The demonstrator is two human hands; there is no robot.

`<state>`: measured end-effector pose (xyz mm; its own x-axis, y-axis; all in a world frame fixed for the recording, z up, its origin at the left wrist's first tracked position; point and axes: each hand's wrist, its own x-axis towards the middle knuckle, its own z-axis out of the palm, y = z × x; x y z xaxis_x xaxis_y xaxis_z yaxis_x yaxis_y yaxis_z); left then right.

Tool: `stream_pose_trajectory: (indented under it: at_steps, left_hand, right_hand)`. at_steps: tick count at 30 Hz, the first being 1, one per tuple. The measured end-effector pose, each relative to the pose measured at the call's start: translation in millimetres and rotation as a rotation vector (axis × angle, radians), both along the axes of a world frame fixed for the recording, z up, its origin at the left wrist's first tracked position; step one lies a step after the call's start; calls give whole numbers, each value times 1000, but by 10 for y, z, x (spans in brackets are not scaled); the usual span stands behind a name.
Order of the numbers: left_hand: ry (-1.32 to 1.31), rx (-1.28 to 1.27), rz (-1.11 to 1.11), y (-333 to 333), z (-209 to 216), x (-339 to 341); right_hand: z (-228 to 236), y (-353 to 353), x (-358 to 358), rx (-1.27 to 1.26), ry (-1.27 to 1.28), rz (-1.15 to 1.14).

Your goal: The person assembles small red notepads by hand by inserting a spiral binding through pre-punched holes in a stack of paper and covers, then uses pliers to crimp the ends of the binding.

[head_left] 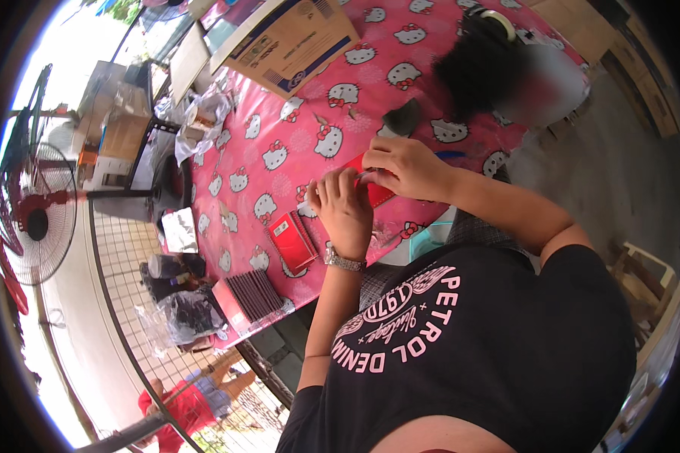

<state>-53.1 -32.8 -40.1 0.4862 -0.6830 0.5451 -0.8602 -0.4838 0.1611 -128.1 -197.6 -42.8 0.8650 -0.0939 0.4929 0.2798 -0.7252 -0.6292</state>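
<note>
My left hand [344,211], a metal-banded watch [344,259] on its wrist, has its fingers bent and pinched together over the pink patterned tablecloth [291,162]. Close against it, my right hand [406,167] pinches from the other side. A small thin greyish piece [364,178] shows between the fingertips; its kind is too small to make out. Beneath the hands lies a flat red piece [381,195], partly covered by them. To the left of my left hand rests a red booklet-like item [292,241] with a white label.
A stack of dark-edged flat items [253,296] stands at the table's near left edge. A dark grey cloth [402,118] and a blue pen-like object [450,154] lie beyond my right hand. Farther off are a cardboard box [298,47], a tape roll [499,24] and a person's dark-haired head [476,68].
</note>
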Motion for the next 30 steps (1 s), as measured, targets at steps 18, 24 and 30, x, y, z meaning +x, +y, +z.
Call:
stream_pose_trajectory:
  at_steps: [18, 24, 30]
  left_hand:
    - [62, 70, 14, -3, -2, 11]
    - [97, 203, 12, 87, 36, -10]
    - [157, 39, 177, 137, -68, 13]
  right_hand:
    - [425, -133, -35, 119, 329, 43]
    - [-457, -780, 485, 112, 349, -256]
    - [-1119, -963, 435, -430, 338, -402]
